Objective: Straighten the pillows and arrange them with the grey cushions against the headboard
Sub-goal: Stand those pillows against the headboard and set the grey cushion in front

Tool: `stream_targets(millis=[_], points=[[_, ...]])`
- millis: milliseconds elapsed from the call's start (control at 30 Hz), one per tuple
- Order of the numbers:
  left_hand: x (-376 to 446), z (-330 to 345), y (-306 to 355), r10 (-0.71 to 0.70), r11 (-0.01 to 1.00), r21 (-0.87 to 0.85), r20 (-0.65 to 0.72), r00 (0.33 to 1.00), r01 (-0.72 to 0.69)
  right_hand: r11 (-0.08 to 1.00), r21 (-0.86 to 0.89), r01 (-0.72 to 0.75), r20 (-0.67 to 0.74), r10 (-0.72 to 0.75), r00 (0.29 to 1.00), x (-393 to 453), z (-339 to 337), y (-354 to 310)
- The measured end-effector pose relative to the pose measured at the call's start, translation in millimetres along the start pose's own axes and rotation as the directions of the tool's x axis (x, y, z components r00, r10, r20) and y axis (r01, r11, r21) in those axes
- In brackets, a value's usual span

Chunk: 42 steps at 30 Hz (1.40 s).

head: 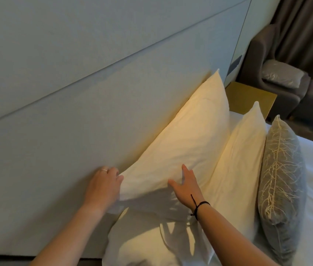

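your left hand (103, 184) pinches the back white pillow (186, 135) corner, right hand (185, 186) lies flat on it; soft, light, grab corners.

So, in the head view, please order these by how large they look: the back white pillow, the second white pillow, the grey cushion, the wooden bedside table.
1. Back white pillow, the largest.
2. Second white pillow and grey cushion: alike, with the pillow partly hidden, so I leave them unranked.
3. Wooden bedside table, the smallest, but farthest and partly covered.

both hands (144, 186) on white pillow (182, 139), grey cushion (282, 169) beside
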State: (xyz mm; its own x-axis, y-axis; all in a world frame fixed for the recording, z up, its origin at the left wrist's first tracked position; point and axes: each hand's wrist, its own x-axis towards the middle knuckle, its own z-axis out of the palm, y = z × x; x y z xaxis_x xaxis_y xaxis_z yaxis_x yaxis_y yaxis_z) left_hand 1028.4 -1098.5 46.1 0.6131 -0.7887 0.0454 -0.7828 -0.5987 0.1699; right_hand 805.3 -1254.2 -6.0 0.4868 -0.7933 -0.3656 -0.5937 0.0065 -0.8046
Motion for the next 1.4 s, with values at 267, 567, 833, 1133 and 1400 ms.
stream_targets(millis=[267, 567, 833, 1133, 1400], points=[[-1, 16, 34, 0.082, 0.996, 0.017, 0.257, 0.963, -0.089, 0.998, 0.062, -0.016, 0.030, 0.014, 0.999, -13, 0, 4], [52, -26, 29, 0.211, 0.957, 0.178, 0.115, 0.971, -0.230, 1.000, 0.002, -0.021, 0.043, 0.021, 0.999, -13, -15, -3], [37, -36, 69, 0.289, 0.940, 0.210, -0.075, 0.954, -0.268, 0.996, -0.036, -0.081, -0.151, 0.074, 0.986, -41, -61, 43], [-35, 92, 237, 0.321, 0.906, -0.419, 0.601, 0.732, -0.053, 0.951, 0.040, -0.306, -0.265, 0.306, 0.915, -102, -77, 136], [-45, 133, 267, 0.143, 0.782, -0.557, 0.597, 0.790, 0.279, 0.936, 0.218, -0.278, -0.249, 0.328, 0.911, -114, -74, 168]])
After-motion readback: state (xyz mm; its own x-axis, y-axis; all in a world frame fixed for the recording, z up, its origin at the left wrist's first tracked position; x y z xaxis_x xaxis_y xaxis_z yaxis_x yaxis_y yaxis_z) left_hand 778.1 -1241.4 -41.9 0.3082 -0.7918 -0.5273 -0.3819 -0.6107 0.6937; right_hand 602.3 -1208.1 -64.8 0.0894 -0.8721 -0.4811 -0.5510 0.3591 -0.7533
